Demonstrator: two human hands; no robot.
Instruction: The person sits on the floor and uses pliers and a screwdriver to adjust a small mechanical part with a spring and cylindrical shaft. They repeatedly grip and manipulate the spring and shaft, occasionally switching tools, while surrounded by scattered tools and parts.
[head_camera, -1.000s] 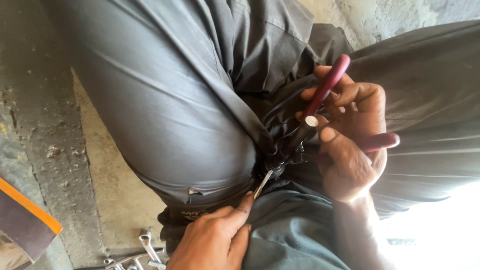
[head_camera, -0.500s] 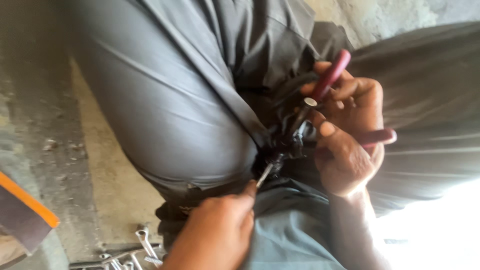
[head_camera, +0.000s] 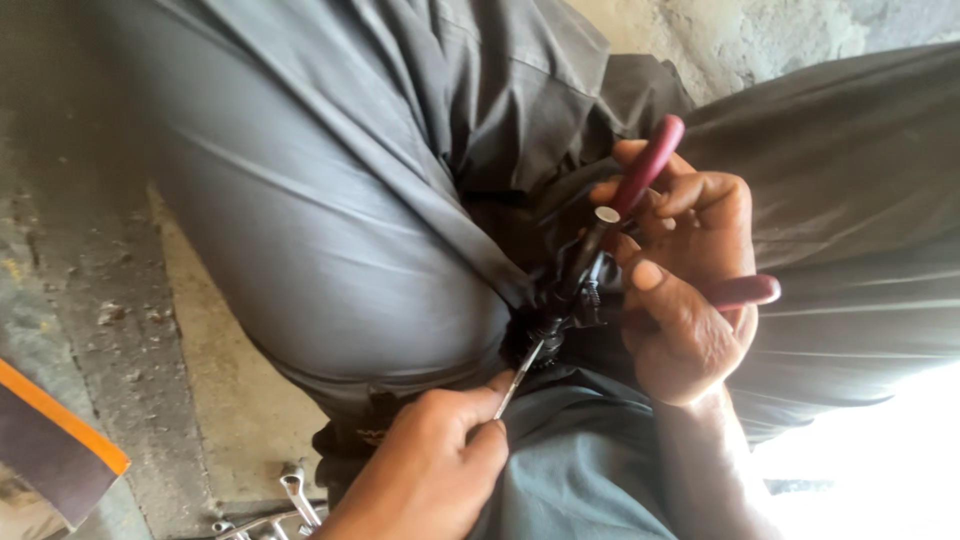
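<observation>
My right hand (head_camera: 690, 290) grips a pair of pliers with dark red handles (head_camera: 650, 165); their black jaws (head_camera: 565, 300) point down-left onto a small dark part (head_camera: 530, 340) resting in my lap. My left hand (head_camera: 430, 465) pinches a thin metal rod (head_camera: 518, 368) between thumb and forefinger, its upper end meeting the dark part right at the plier jaws. Grey trousers (head_camera: 330, 220) fill the view behind both hands. The dark part is mostly hidden by folds of cloth and the jaws.
Several steel spanners (head_camera: 295, 495) lie on the concrete floor (head_camera: 90, 300) at the bottom left. A dark board with an orange edge (head_camera: 60, 440) sits at the left border. Rough concrete wall (head_camera: 760, 35) shows at the top right.
My left hand has slid slightly up and right along the thin rod. The pliers stay clamped at the same spot. The view has shifted a little.
</observation>
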